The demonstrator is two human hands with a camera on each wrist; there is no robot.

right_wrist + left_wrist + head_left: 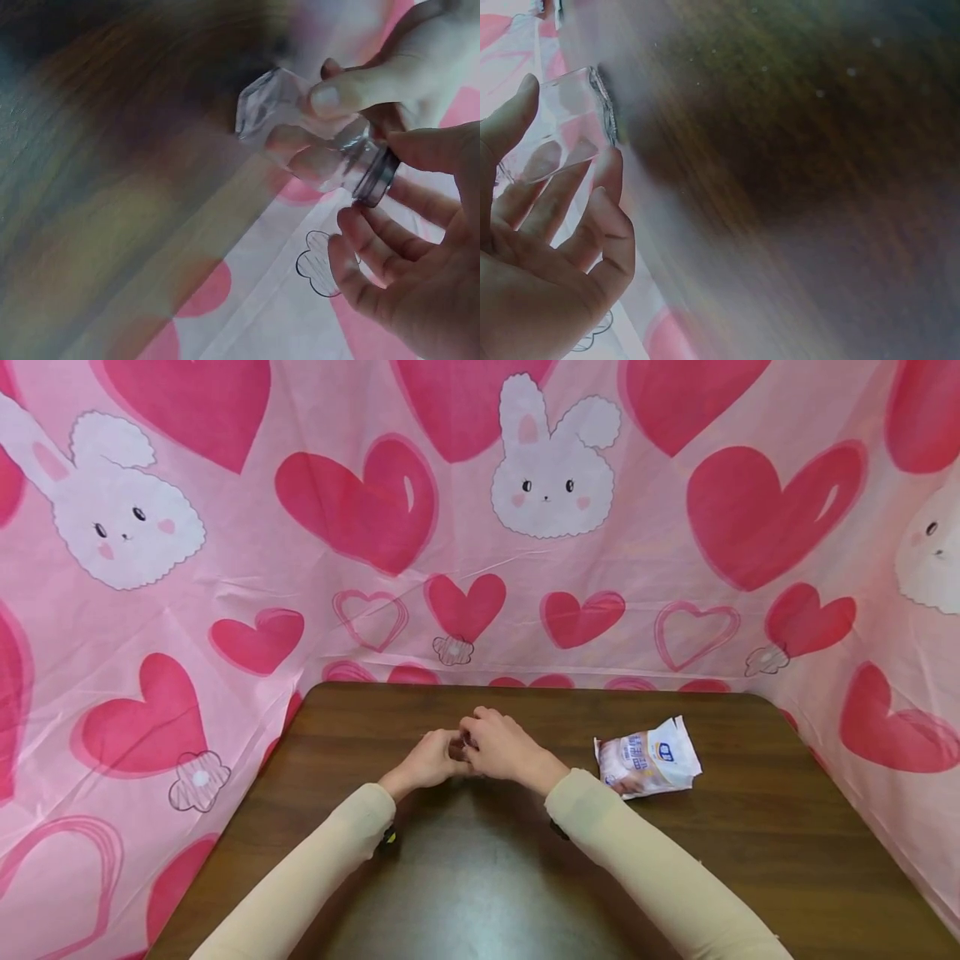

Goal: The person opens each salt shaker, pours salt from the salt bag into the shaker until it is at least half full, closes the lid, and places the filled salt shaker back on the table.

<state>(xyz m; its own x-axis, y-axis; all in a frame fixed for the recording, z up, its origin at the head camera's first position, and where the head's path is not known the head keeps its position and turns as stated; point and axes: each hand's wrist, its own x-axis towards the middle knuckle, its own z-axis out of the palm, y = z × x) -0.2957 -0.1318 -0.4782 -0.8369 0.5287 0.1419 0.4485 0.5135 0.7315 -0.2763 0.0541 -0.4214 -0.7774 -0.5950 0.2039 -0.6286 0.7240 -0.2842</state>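
Between both hands, close over the table, is a small clear bottle (300,146) with a square body and a dark cap (377,178). My left hand (432,758) holds the bottle's body, its thumb on one side and fingers on the other. At the other end my right hand (501,743) pinches the cap between thumb and fingertips. In the left wrist view the see-through bottle (570,124) lies tilted, its thick base edge toward the table. From the head view the hands hide most of it.
To the right on the dark wooden table (480,877) lies a white and purple soft packet (648,760) with printed lettering. A pink cloth (465,543) with hearts and rabbits rises behind the table and along both sides.
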